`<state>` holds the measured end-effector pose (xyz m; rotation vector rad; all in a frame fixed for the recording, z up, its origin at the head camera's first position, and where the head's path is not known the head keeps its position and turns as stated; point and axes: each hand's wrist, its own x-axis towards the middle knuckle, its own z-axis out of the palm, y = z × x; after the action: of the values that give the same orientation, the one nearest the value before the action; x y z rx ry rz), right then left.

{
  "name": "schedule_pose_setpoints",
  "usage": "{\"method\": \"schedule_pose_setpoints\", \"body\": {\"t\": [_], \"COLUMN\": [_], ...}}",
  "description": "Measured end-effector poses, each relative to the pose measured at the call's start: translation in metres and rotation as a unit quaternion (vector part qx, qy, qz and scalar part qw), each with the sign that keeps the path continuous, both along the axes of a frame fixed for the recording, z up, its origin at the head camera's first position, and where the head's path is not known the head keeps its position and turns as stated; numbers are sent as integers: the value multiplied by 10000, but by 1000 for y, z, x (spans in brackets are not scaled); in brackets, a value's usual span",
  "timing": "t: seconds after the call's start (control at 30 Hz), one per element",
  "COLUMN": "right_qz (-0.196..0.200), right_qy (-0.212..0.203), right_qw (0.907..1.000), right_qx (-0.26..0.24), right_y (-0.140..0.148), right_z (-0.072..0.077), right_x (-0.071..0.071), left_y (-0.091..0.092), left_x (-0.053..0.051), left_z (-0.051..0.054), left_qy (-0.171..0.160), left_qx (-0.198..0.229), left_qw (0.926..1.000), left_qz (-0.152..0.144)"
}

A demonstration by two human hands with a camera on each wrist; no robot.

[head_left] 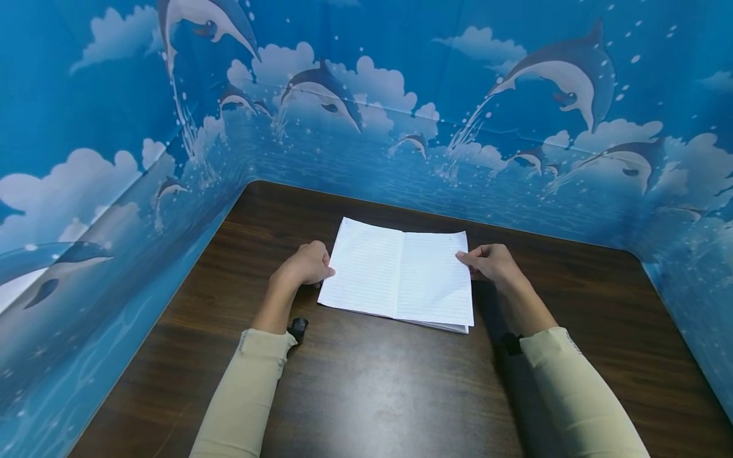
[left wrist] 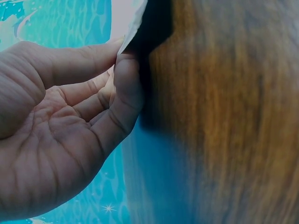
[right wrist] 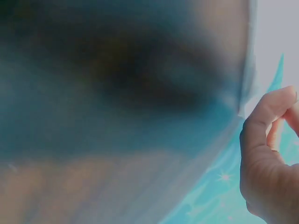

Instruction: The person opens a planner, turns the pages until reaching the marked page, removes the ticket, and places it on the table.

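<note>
Centrally, an open lined notebook [head_left: 420, 273] lies on or just above the dark tabletop [head_left: 366, 388]; which, cannot be told. The left hand [head_left: 309, 263] pinches its left edge, the right hand [head_left: 492, 263] its right edge. Opening appears complete, with both pages [head_left: 366, 270] spread; release of the two edges is not yet done, and anything further cannot be judged.

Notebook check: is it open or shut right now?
Open: the head view shows the notebook with two lined pages side by side, a crease between.
</note>
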<state>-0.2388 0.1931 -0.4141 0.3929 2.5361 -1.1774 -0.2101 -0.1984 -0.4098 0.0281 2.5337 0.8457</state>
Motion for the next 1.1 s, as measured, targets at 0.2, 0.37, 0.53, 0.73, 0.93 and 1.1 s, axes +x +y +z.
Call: {"method": "schedule_pose_setpoints", "body": {"t": [0.2,0.37,0.53,0.73,0.93,1.1], "right_qz": [379,533,562,673,787,761], "right_qy": [324,355,322,444,522,490], "right_qw": [9988,9979,9979,9964,9935,9908], "right_qx": [-24,14,-99,-267,-639,-1004], "right_y": [-2,-9,-20,-41,-64,-87], "right_z": [22,40,57,77,89,95], "right_x": [-2,-4,-7,-12,-17,-21], "left_y": [0,0,0,-1,-1,0], "left_x": [0,-1,-2,-4,-4,-1], "left_z": [-1,-1,-2,-3,-3,-1], "left_qy": [4,14,-29,-58,-15,24], "left_qx": [-3,4,4,15,19,37], "left_qw": [10000,10000,10000,10000,10000,10000], "left_qz": [-36,-69,-41,-53,-43,-55]}}
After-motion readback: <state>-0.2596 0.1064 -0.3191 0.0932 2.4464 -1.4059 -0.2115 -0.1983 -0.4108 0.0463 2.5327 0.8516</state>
